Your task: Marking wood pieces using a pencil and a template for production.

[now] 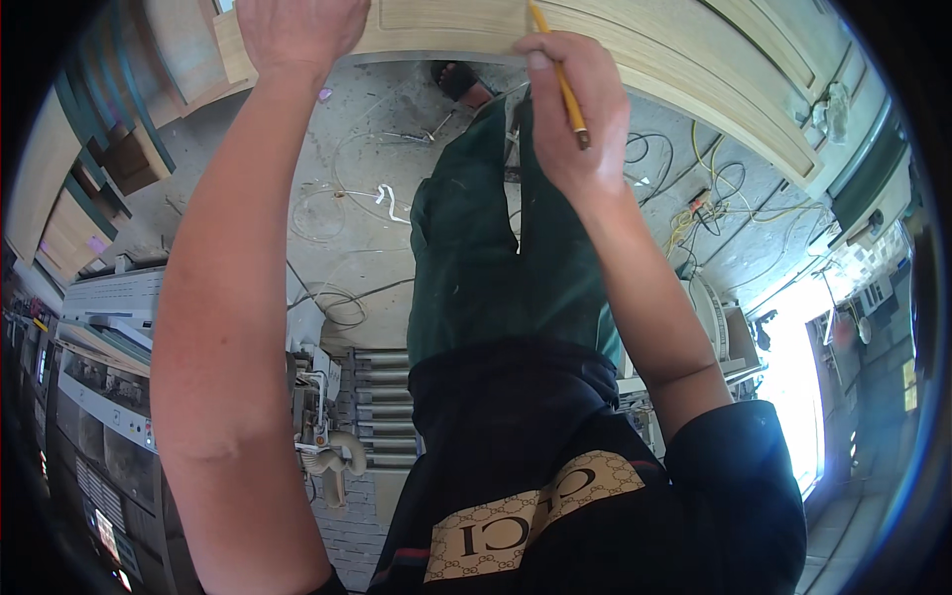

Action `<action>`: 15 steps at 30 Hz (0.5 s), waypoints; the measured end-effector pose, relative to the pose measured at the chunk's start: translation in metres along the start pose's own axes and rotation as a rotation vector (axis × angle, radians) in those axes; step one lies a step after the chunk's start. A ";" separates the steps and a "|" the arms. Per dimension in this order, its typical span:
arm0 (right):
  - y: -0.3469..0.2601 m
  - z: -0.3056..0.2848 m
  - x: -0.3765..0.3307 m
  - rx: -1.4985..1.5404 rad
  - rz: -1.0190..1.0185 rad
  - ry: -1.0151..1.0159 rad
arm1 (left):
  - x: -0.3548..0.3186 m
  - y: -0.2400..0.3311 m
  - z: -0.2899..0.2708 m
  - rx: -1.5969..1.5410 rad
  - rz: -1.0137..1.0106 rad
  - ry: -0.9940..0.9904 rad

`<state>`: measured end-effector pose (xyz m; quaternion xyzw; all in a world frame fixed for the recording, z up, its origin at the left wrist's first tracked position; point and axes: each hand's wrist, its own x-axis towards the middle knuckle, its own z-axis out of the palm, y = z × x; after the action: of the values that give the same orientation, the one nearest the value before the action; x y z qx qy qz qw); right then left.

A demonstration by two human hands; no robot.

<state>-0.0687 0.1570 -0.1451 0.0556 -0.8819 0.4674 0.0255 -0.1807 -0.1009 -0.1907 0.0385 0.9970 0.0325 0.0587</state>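
A light wooden panel (436, 28) with grooved lines crosses the top of the view. My right hand (585, 124) is at its near edge, closed around a yellow pencil (567, 87). The pencil slants up over the panel, its dark blunt end toward my wrist; I cannot tell whether its upper end touches the wood. Farther left, my left hand (302, 35) reaches to the panel, next to a wooden edge piece. The top of the view cuts off its fingers, so their pose is hidden.
Cables and hoses (709, 188) lie on the concrete floor below the panel. Boards with dark green edges (114, 109) are stacked at the left. A roller conveyor (385, 402) and machinery (109, 397) stand nearby. A clear plastic piece (835, 111) lies on the panels at the right.
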 end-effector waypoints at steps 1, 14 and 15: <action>0.001 -0.006 -0.002 -0.011 0.046 0.001 | 0.000 0.003 0.000 -0.007 0.003 0.000; -0.009 0.009 0.006 0.049 0.023 -0.012 | -0.004 0.030 -0.023 -0.174 0.093 0.167; -0.005 0.004 0.005 0.044 0.022 -0.011 | -0.004 0.031 -0.024 -0.169 0.092 0.156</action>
<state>-0.0734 0.1505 -0.1427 0.0490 -0.8722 0.4864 0.0142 -0.1776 -0.0720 -0.1638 0.0765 0.9894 0.1221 -0.0178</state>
